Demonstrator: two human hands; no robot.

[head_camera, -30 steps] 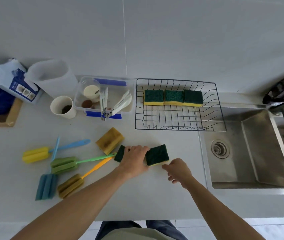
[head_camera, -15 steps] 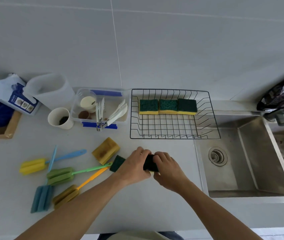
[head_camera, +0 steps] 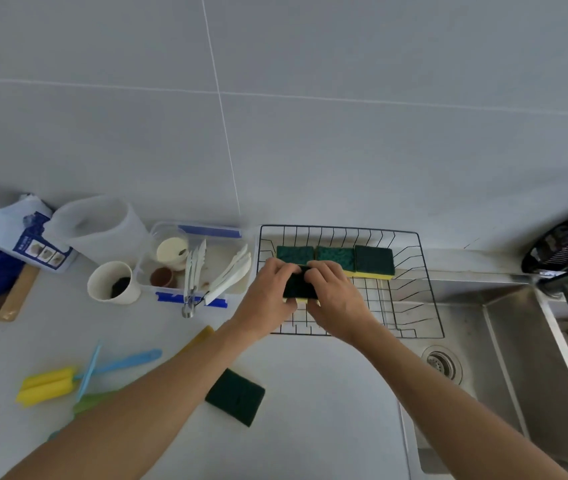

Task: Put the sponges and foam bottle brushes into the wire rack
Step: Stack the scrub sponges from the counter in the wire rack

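My left hand [head_camera: 268, 294] and my right hand [head_camera: 336, 299] both grip one green and yellow sponge [head_camera: 299, 285] over the front left part of the black wire rack [head_camera: 414, 285]. Three green sponges [head_camera: 336, 259] lie in a row along the rack's back. Another green sponge [head_camera: 236, 396] lies on the counter under my left forearm. A yellowish sponge [head_camera: 203, 336] peeks out beside that arm. A yellow foam brush with a blue handle [head_camera: 47, 384] lies at the left, a light blue handle [head_camera: 88, 370] crossing it, and a green foam brush [head_camera: 90, 403] is partly hidden by my arm.
A clear plastic tub [head_camera: 203, 233] with white utensils stands left of the rack, beside a paper cup [head_camera: 111, 282], a white jug [head_camera: 102, 226] and a blue and white pack [head_camera: 29, 237]. The steel sink [head_camera: 518, 358] lies to the right, with a black object [head_camera: 566, 251] behind it.
Both hands lifted the green and yellow sponge off the counter and carried it up over the rack. The second green sponge stayed on the counter. The camera tilted upward.
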